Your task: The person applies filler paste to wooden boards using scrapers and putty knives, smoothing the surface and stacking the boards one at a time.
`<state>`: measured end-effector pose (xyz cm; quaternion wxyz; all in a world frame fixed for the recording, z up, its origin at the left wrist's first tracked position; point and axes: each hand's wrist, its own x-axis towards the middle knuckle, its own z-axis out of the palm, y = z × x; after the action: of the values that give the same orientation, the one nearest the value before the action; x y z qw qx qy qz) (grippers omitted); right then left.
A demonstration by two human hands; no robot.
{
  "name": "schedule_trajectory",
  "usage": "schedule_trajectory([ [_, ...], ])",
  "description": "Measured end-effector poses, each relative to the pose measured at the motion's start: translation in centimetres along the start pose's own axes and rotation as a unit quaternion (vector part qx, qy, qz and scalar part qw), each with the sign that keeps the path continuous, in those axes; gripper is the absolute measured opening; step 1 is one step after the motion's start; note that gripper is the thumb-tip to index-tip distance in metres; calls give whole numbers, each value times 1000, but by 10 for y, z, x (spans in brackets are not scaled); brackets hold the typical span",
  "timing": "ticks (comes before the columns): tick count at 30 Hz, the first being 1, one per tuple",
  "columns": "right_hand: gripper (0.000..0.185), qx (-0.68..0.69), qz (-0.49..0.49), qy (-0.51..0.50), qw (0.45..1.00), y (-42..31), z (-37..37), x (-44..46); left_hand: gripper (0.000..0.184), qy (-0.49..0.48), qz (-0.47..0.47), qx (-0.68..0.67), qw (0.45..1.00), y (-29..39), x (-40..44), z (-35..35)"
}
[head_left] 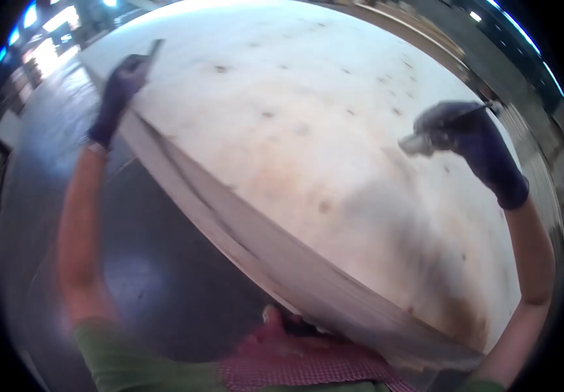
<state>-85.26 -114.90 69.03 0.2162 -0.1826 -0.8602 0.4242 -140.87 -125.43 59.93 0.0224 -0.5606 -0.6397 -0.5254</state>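
A large pale wooden sheet (282, 98) with scattered dark spots and brown stains fills most of the view. My left hand (123, 85), in a dark purple glove, is closed at its left edge around a thin, flat grey tool (156, 49) whose kind I cannot make out. Over the right part of the sheet, my right hand (471, 134), gloved alike, is closed on a dark-handled tool (475, 115). A pale, blurred lump (415, 145) shows at its fingers. Whether either hand touches the sheet is unclear.
The sheet's thick layered edge (230, 219) runs diagonally toward the lower right. Grey floor (145, 261) lies to the left. A red mesh garment (295, 362) shows at the bottom, near my body. Stacked boards (419, 26) stand beyond the far edge.
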Motion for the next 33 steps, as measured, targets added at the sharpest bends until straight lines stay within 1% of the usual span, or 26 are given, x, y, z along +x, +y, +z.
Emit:
schedule_trajectory([
  [1, 23, -23, -53, 26, 998, -2, 9, 33, 20, 22, -10, 119, 993, -18, 14, 1],
  [2, 20, -94, -66, 25, 993, -10, 23, 68, 22, 30, 59, 170, 983, -41, 21, 4],
  [3, 17, -178, -135, -2, 975, -11, 34, 104, 24, 53, 11, 185, 981, -43, 18, 17],
  [4, 15, -270, -249, 0, 930, -2, 43, 144, 26, 101, 52, 250, 962, -23, 6, 28],
  [5, 14, -249, -282, 1, 926, 1, 60, 177, 24, 92, 16, 236, 967, -9, 1, 29],
  [7, 11, -286, -386, 2, 877, 15, 88, 240, 22, 120, -7, 202, 972, -14, -3, 31],
  [9, 11, -441, -363, 29, 820, 13, 113, 271, 23, 120, -13, 206, 971, -17, -1, 31],
  [10, 11, -443, -360, 26, 820, 15, 121, 281, 25, 118, -20, 209, 971, -16, -2, 32],
  [12, 10, -531, -448, 6, 719, 24, 133, 305, 22, 126, -22, 193, 973, -15, -2, 33],
  [13, 10, -533, -445, 1, 719, 29, 137, 315, 20, 133, -22, 182, 974, -14, -2, 33],
  [15, 10, -422, -391, 12, 818, 45, 142, 324, 20, 135, -22, 183, 974, -11, -6, 36],
  [16, 13, -375, -359, 25, 854, 55, 145, 333, 20, 138, -19, 188, 972, -12, -5, 36],
  [17, 13, -375, -357, 23, 855, 54, 148, 332, 20, 137, -22, 186, 973, -15, -3, 35],
  [19, 12, -339, -230, 29, 912, 54, 150, 321, 21, 134, -18, 191, 972, -14, -4, 34],
  [20, 16, -374, -276, 21, 885, 59, 147, 314, 21, 131, -17, 189, 973, -12, -4, 34],
  [21, 16, -375, -272, 22, 886, 57, 144, 299, 21, 126, -28, 200, 971, -10, -4, 33],
  [23, 17, -238, -248, -59, 937, 45, 130, 264, 21, 120, -38, 209, 970, -9, -5, 34],
  [24, 20, -129, -184, -126, 966, 39, 117, 253, 22, 133, -14, 209, 969, -11, -5, 35],
  [25, 23, -17, -116, -187, 975, 38, 104, 244, 22, 144, 10, 208, 968, -14, -5, 35],
  [26, 22, -6, -83, -101, 991, 46, 94, 239, 22, 140, 15, 203, 969, -16, -4, 35],
  [27, 19, -357, -356, -32, 863, 60, 78, 242, 22, 132, 4, 204, 970, -19, -2, 34],
  [28, 18, -355, -262, 4, 898, 76, 66, 243, 22, 124, -5, 205, 971, -20, 0, 33],
  [29, 17, -348, -166, 41, 922, 82, 57, 236, 22, 126, 5, 201, 972, -18, -4, 32],
  [31, 17, -328, -315, 52, 889, 114, 52, 246, 21, 114, -5, 185, 976, -13, -5, 31],
  [32, 18, -65, -121, 12, 990, 117, 55, 247, 21, 101, 4, 183, 978, -9, -5, 30],
  [33, 20, 233, 59, 81, 967, 119, 59, 247, 21, 98, 6, 180, 979, -7, -4, 31],
])
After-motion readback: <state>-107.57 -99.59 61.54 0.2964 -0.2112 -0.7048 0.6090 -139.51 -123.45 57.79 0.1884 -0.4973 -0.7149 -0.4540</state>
